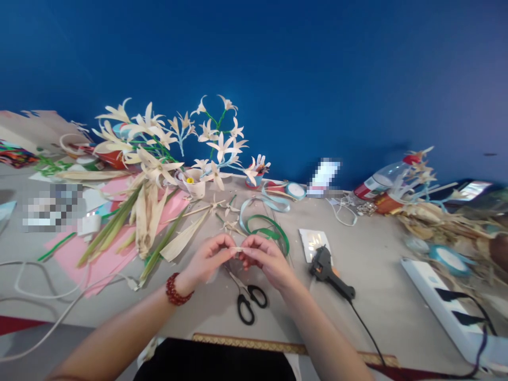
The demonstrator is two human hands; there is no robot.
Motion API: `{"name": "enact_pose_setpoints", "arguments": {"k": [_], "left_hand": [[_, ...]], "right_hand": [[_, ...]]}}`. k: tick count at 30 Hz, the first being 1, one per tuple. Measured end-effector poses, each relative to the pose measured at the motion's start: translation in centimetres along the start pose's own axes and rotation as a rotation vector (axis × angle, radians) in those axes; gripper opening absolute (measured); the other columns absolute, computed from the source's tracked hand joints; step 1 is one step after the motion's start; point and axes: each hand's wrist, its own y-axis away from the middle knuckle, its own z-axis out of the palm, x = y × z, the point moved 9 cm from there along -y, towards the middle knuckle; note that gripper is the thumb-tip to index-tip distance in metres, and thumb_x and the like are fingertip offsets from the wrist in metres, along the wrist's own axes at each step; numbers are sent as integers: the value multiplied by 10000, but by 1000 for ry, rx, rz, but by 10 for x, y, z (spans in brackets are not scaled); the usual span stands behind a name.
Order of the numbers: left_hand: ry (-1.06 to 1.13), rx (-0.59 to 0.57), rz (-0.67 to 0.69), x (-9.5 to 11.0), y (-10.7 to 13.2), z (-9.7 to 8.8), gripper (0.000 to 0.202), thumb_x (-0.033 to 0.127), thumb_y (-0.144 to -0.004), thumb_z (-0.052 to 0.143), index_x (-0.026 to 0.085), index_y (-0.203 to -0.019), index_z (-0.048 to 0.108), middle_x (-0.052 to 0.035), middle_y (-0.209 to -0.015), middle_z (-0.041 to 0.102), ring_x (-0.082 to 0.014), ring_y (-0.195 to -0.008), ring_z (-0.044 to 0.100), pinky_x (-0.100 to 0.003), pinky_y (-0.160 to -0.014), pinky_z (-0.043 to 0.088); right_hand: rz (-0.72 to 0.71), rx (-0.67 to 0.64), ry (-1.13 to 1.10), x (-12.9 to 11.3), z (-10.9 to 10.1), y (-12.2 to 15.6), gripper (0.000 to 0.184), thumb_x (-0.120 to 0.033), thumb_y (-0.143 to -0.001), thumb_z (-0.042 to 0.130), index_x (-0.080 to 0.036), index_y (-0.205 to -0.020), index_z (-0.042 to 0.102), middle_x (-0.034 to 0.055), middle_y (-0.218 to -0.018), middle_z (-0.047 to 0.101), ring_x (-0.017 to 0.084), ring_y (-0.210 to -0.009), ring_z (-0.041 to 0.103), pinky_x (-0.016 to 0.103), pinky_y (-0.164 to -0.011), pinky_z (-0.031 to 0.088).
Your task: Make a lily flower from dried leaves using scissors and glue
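My left hand (214, 255) and my right hand (265, 259) meet over the middle of the table, fingertips pinched together. Between them they hold a small pale strip (237, 248), which looks like corn husk; the fingers cover most of it. Just beneath my hands lie black-handled scissors (251, 302), blades pointing away and partly hidden. Beyond the fingers is a loop of green ribbon (273, 228). A flat piece of dried husk (183, 238) rests to the left of my left hand. To the right of my right hand sits a black hot glue gun (330, 275).
White husk flowers (148, 127) stand in a white cup (193, 186) at the back left. Green stalks and husks lie on pink paper (93, 270). A power strip (436, 312) with cords is at the right, near a plastic bottle (381, 182). White cables (51, 293) cross the left.
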Motion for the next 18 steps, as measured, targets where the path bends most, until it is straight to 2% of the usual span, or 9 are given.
{"name": "enact_pose_setpoints", "arguments": {"k": [3, 6, 10, 14, 16, 18], "left_hand": [[79, -3, -33, -3, 1, 2, 173, 287, -852, 607, 143, -758, 591, -23, -735, 573, -148, -725, 519, -270, -692, 393], [230, -4, -81, -8, 3, 5, 125, 237, -809, 639, 147, -735, 593, -10, -703, 565, -146, -707, 526, -274, -699, 400], [451, -74, -117, -13, 4, 13, 90, 195, -749, 655, 149, -703, 593, -3, -680, 553, -154, -683, 541, -290, -692, 418], [553, -152, -126, -15, 4, 18, 67, 192, -757, 618, 151, -720, 580, -13, -657, 554, -159, -663, 541, -301, -684, 425], [531, -146, -62, -10, 4, 15, 97, 214, -792, 571, 157, -714, 564, -15, -642, 532, -169, -672, 536, -314, -691, 431], [370, -65, 99, 5, 5, 5, 86, 224, -816, 548, 160, -775, 588, -34, -712, 547, -184, -736, 543, -329, -725, 439]], "right_hand": [[-34, -1, 33, -3, 1, 1, 188, -299, -764, 743, -154, -746, 626, 0, -679, 661, 97, -591, 591, 202, -582, 490], [-7, -37, -8, 0, 6, 2, 191, -296, -763, 744, -153, -744, 618, 2, -666, 661, 100, -577, 593, 204, -559, 495], [39, -101, -112, 6, 14, 4, 185, -277, -765, 742, -148, -738, 611, 0, -635, 651, 93, -526, 577, 199, -512, 492], [68, -178, -242, 7, 21, 5, 166, -248, -776, 725, -147, -733, 600, -14, -580, 620, 81, -460, 531, 190, -458, 473], [78, -183, -294, 7, 20, 4, 159, -239, -774, 718, -147, -731, 595, -19, -561, 605, 78, -445, 512, 187, -445, 468], [88, -145, -298, 8, 16, 3, 162, -236, -772, 718, -146, -727, 592, -20, -565, 605, 71, -441, 502, 184, -451, 476]]}}
